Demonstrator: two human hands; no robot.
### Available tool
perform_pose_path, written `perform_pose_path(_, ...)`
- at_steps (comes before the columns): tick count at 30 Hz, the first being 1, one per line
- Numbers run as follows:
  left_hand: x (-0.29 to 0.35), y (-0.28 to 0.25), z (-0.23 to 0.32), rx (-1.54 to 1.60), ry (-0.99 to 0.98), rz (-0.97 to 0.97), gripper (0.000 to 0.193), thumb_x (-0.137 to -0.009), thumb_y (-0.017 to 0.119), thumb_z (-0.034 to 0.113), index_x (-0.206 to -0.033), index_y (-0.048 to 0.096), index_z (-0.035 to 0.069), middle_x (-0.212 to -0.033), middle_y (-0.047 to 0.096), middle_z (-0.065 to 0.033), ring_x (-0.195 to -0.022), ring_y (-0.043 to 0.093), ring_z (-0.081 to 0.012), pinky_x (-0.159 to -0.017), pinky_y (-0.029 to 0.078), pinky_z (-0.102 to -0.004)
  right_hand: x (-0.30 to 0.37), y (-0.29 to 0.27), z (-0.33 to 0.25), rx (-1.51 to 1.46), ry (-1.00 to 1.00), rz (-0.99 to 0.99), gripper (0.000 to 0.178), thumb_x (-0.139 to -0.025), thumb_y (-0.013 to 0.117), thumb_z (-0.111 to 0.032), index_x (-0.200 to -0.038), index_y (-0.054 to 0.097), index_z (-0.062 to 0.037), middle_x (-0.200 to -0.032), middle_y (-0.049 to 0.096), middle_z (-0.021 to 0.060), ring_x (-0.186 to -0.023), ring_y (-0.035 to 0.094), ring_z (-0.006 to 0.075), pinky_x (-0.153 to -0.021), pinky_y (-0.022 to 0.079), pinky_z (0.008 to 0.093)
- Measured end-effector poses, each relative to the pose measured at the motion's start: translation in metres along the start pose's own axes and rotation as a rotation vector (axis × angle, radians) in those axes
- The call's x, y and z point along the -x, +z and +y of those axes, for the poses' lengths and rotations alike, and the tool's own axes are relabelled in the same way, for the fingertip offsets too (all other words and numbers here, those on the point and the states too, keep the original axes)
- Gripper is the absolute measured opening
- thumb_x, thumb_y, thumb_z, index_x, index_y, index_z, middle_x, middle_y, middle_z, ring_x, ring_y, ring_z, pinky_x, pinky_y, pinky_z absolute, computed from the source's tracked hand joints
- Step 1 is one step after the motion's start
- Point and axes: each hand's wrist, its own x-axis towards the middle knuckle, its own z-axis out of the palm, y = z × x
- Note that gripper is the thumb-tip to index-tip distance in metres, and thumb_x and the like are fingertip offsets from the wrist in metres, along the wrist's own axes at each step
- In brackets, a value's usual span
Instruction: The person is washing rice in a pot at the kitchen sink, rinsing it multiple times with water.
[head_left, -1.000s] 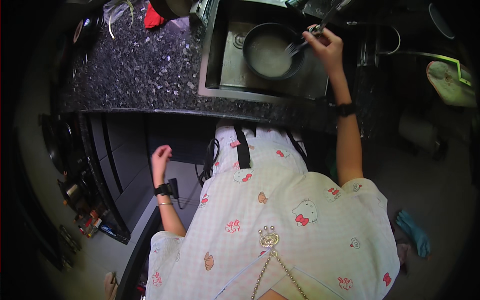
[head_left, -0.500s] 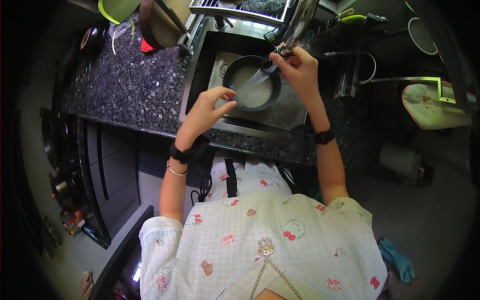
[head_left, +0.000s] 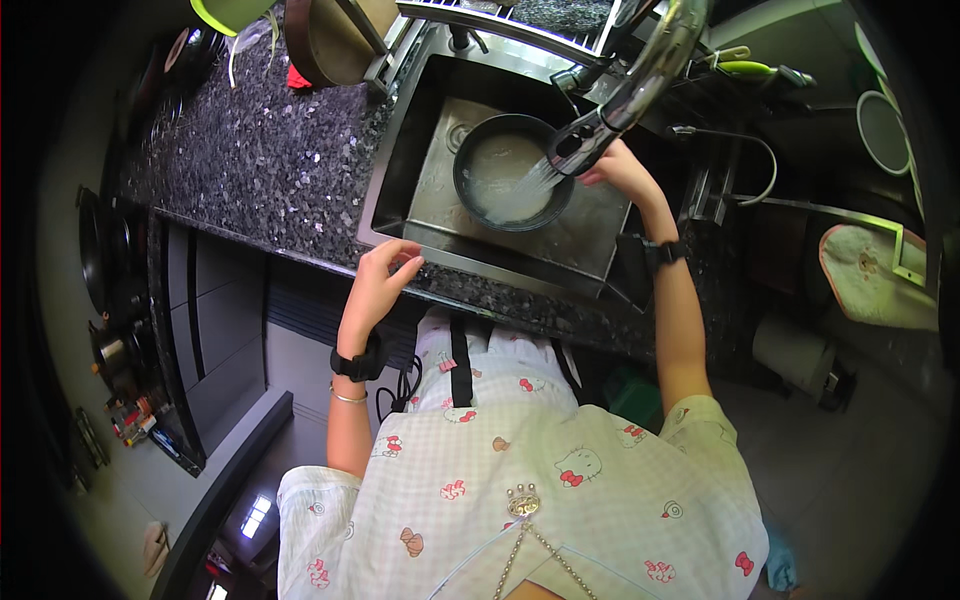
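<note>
A dark round pot (head_left: 462,185) stands in the steel sink (head_left: 425,215), with cloudy whitish water inside. From the chrome faucet's black-ringed spray head (head_left: 578,145), a spray of water falls into the pot's right side. My right hand (head_left: 628,172) is just behind and right of the spray head, which partly covers its fingers; whether they grip anything is hidden. Over the sink's front left rim hovers my left hand (head_left: 385,275), with nothing in it and thumb and fingers apart. Both wrists wear black bands.
Speckled dark countertop (head_left: 270,170) surrounds the sink. A brown round board or pan (head_left: 315,45) leans at the back left, near a green-rimmed bowl (head_left: 230,15). A dish rack (head_left: 500,18) borders the sink's far edge. A thin curved spout (head_left: 765,150) stands to the right.
My left hand has drawn back from beside the pot to the sink's front edge. My right hand has moved down and right, from the front of the spray head to behind it. Water keeps running.
</note>
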Motion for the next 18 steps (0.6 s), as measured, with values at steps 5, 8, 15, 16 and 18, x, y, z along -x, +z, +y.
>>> perform_pose_path(5,-0.001,0.011,-0.005,0.003,0.029,-0.062,0.021,-0.080,0.061,0.010,-0.095,0.060,-0.004,-0.087,0.064,-0.0113,-0.080,0.062,-0.0190,-0.073,0.048,-0.0281,-0.054,-0.009,0.018,-0.376,-0.231,0.019,0.018,-0.082,0.057,-0.007,-0.097,0.059,0.0031,-0.100,0.061,0.0126,-0.086,0.058,0.0178,-0.068,0.049,0.0296)
perform_pose_path(8,0.002,0.010,-0.012,0.021,-0.002,-0.049,0.021,-0.079,0.062,0.010,-0.095,0.060,-0.004,-0.087,0.064,-0.0112,-0.081,0.062,-0.0189,-0.073,0.048,-0.0282,-0.057,-0.007,0.011,-0.888,-0.231,0.046,0.039,-0.084,0.056,-0.008,-0.118,0.045,0.0078,-0.120,0.050,0.0226,-0.110,0.051,0.0307,-0.089,0.046,0.0372)
perform_pose_path(15,-0.035,0.005,-0.053,0.265,-0.119,0.000,0.022,-0.080,0.062,0.014,-0.094,0.060,-0.004,-0.082,0.064,-0.0084,-0.074,0.060,-0.0131,-0.069,0.048,-0.0256,-0.052,0.037,0.035,-1.259,-0.465,-0.068,0.047,-0.087,0.053,-0.018,-0.129,0.039,-0.0036,-0.134,0.041,0.0107,-0.123,0.039,0.0305,-0.100,0.034,0.0511)
perform_pose_path(16,-0.050,0.004,-0.059,0.330,-0.140,-0.007,0.023,-0.081,0.062,0.014,-0.094,0.060,-0.004,-0.083,0.064,-0.0077,-0.074,0.059,-0.0125,-0.068,0.047,-0.0251,-0.062,0.044,0.046,-1.118,-0.320,0.002,0.043,-0.084,0.057,-0.020,-0.124,0.045,-0.0065,-0.124,0.049,0.0098,-0.112,0.048,0.0284,-0.091,0.042,0.0467)
perform_pose_path(18,-0.091,-0.002,-0.064,0.363,-0.322,-0.191,0.034,-0.083,0.062,0.018,-0.109,0.053,-0.001,-0.087,0.059,-0.0042,-0.073,0.057,-0.0078,-0.065,0.047,-0.0209,-0.085,0.049,0.102,-0.517,-0.065,-0.053,0.039,-0.086,0.055,-0.033,-0.114,0.053,-0.0058,-0.106,0.057,0.0064,-0.078,0.058,0.0180,-0.065,0.051,0.0357)
